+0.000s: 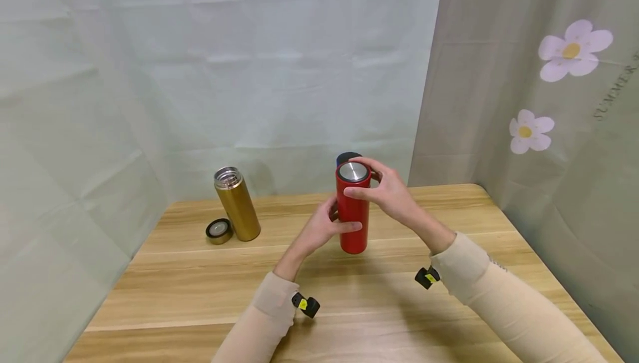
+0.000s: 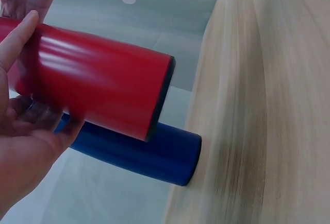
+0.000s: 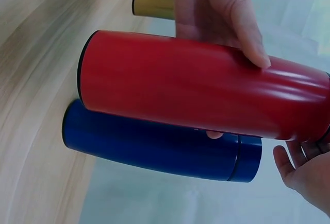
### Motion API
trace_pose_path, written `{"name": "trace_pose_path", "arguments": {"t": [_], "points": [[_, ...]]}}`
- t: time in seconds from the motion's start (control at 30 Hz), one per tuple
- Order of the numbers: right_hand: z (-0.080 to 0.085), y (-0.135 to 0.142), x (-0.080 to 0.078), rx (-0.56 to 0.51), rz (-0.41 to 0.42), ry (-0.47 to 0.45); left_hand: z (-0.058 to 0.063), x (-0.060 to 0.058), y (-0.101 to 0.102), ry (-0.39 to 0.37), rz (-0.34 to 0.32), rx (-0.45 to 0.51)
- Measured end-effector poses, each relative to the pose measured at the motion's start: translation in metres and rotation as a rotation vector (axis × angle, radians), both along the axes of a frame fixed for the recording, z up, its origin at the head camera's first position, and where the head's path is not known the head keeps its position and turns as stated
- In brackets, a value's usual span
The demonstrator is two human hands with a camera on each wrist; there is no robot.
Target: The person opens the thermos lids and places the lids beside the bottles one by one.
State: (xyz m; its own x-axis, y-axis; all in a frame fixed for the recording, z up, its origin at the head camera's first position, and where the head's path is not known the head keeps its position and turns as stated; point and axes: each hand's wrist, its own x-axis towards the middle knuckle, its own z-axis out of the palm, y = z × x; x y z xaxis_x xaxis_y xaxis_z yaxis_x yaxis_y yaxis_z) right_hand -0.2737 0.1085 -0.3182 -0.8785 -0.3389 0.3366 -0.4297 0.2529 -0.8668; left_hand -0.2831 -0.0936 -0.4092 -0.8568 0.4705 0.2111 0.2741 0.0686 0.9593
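Head view: the left hand (image 1: 319, 230) grips the red vacuum flask (image 1: 355, 210) from 8 o'clock; the right hand (image 1: 394, 190) grips its steel-topped end (image 1: 353, 172) from 2 o'clock. Left wrist view: the base (image 2: 162, 98) appears clear of the tabletop (image 2: 294, 105); firm lower support advised. Right wrist view: the blue flask (image 3: 154, 144) sits at the red's 7 o'clock; sideways clearance advised.
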Motion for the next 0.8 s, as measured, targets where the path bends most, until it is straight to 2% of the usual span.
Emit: {"name": "trace_pose_path", "arguments": {"t": [0.3, 0.6, 0.8], "points": [[0.0035, 0.0009, 0.0005, -0.001, 0.007, 0.009, -0.0011, -0.0001, 0.0021, -0.016, -0.022, 0.002], [0.0063, 0.0027, 0.0010, 0.024, 0.006, -0.001, -0.0004, 0.0016, -0.0003, -0.001, 0.040, -0.050], [0.0095, 0.0023, 0.0005, 0.035, 0.024, -0.001, 0.0007, 0.0026, -0.0023, 0.013, 0.049, -0.054]]}}
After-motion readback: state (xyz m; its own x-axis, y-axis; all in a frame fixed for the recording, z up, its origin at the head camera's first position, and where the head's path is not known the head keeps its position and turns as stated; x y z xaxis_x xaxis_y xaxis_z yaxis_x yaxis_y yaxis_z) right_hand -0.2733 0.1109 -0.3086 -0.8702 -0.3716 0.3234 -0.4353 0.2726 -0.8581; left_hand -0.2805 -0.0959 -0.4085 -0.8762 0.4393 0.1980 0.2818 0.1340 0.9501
